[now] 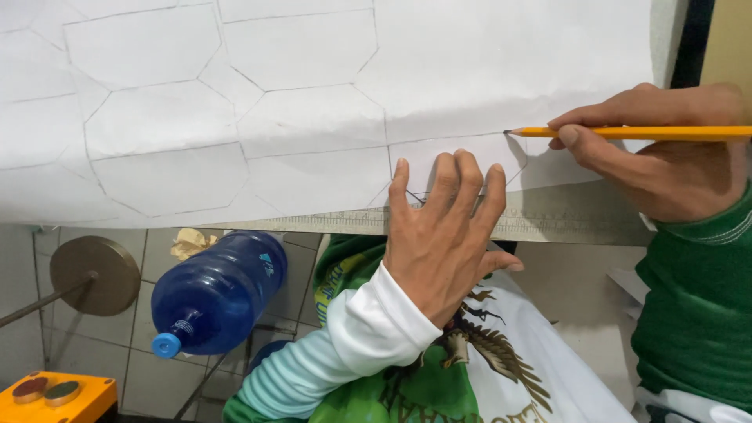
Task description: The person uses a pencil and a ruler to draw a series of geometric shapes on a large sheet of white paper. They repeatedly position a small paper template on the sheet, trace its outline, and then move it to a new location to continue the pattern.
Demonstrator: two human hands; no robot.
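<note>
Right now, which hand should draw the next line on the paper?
Probably the right hand: it holds the yellow pencil with the tip on the white paper. The left hand lies flat, fingers spread over the paper's edge and the ruler.

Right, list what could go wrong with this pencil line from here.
1. The left hand pins the ruler only near its middle; the end near the right hand could pivot and skew the line.
2. The paper overhangs the table edge and is already creased, so it may shift or buckle under the pencil.
3. The pencil tip sits above the ruler, not against it, so the stroke may wander freehand.
</note>
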